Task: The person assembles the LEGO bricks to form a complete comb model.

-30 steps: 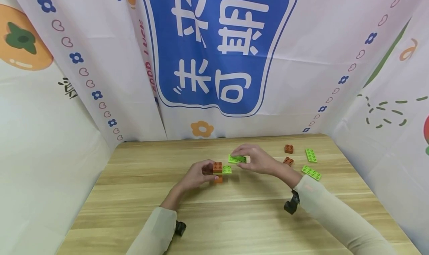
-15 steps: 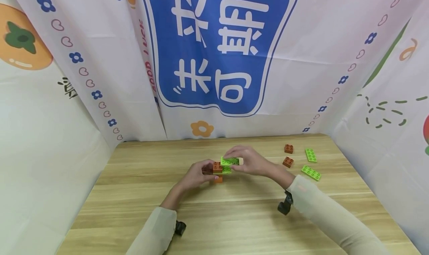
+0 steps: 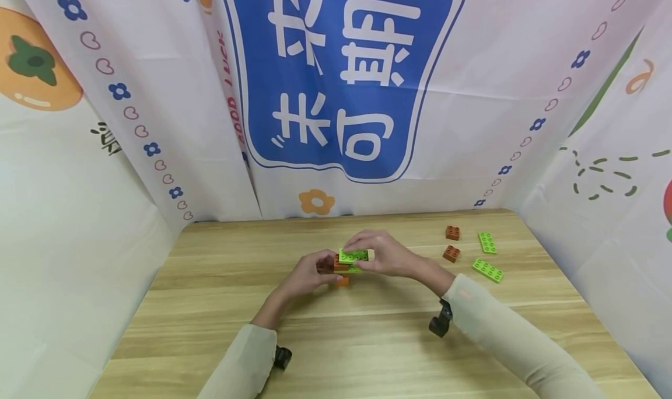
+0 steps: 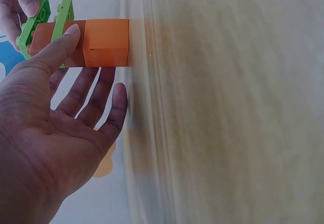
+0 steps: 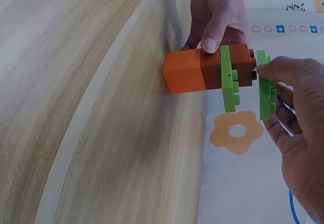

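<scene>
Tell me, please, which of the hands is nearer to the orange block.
Left. The left hand grips the brown block directly above the orange block; the right hand is higher up, pinching a green block.

Orange, brown and lime, blue and white behind

From here the bottom block [image 5: 185, 71] is bright orange, the middle block [image 5: 211, 70] and upper block [image 5: 242, 64] reddish brown, the lower plate [image 5: 228, 80] lime green and the topmost plate [image 5: 264, 93] lime too. The loose bricks [image 3: 452, 233] repeat the brown, the loose plates [image 3: 487, 270] the lime. Yellowish grain streaks the worktop [image 3: 367, 352]. The white cloth [image 3: 483, 125] carries a blue panel [image 3: 335, 90] with white characters [image 3: 280, 20], an orange flower [image 3: 307, 202], and borders of blue blossoms [image 3: 119, 91] and pink hearts [image 3: 131, 112]. Pale cream sleeves [image 3: 514, 329], black wrist cameras [image 3: 440, 322].
</scene>
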`<state>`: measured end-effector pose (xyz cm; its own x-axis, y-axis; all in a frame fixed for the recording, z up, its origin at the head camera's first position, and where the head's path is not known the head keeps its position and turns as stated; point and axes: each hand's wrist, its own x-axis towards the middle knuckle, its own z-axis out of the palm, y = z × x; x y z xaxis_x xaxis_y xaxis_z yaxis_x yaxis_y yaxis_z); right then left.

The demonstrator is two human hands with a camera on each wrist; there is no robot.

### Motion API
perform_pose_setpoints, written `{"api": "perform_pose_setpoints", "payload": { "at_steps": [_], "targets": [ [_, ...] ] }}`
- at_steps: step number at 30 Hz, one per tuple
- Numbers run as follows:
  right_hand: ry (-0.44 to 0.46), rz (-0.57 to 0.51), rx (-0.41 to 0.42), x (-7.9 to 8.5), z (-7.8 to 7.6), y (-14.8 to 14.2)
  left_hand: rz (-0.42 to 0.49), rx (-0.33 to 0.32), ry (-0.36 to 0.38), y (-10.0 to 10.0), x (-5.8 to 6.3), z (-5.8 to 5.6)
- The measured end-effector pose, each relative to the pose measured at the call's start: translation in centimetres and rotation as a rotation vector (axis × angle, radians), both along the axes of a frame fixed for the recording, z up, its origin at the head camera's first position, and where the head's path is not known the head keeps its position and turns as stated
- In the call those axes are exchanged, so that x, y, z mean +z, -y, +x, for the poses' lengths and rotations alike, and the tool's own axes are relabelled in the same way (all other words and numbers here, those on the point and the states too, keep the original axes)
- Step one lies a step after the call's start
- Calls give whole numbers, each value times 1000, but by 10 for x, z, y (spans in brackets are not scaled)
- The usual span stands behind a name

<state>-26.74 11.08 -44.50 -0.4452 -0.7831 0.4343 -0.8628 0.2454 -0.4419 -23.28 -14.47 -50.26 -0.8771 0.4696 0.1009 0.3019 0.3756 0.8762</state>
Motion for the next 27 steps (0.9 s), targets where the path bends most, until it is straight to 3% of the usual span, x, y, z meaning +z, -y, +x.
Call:
{"api": "perform_pose_setpoints", "payload": {
  "at_steps": [27],
  "targets": [
    [35, 104, 2, 6, 1, 11, 5, 7, 26, 0, -2, -1]
  ]
}}
